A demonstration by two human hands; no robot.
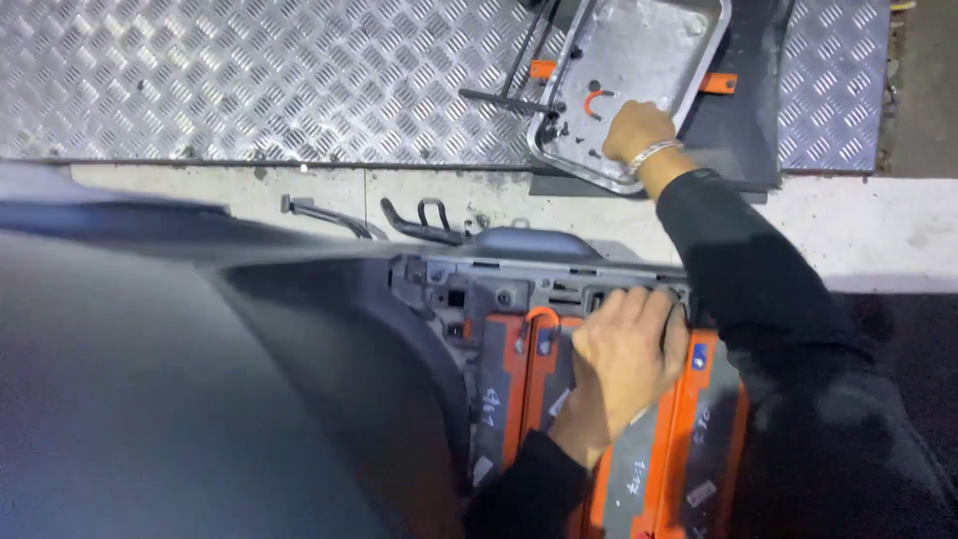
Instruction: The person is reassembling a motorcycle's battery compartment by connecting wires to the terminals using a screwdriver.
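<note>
Steel tray (689, 40) holds right hand (637, 130); left hand (624, 359) presses orange-framed pack (689, 439).

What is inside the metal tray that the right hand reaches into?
In the metal tray lie an orange U-shaped clip and a few small dark parts near its lower corner. The right hand covers part of the tray floor, so whatever lies beneath it cannot be seen.

Small labels sit on the grey and orange battery modules (639, 469) at the bottom of the view. A blue square sticker (699, 356) lies on an orange strip just beside the left hand (624, 364). A pale rectangular tag (702, 493) sits lower right — another (483, 469) at the left edge. White handwritten marks (633, 485) cross the grey faces.
</note>
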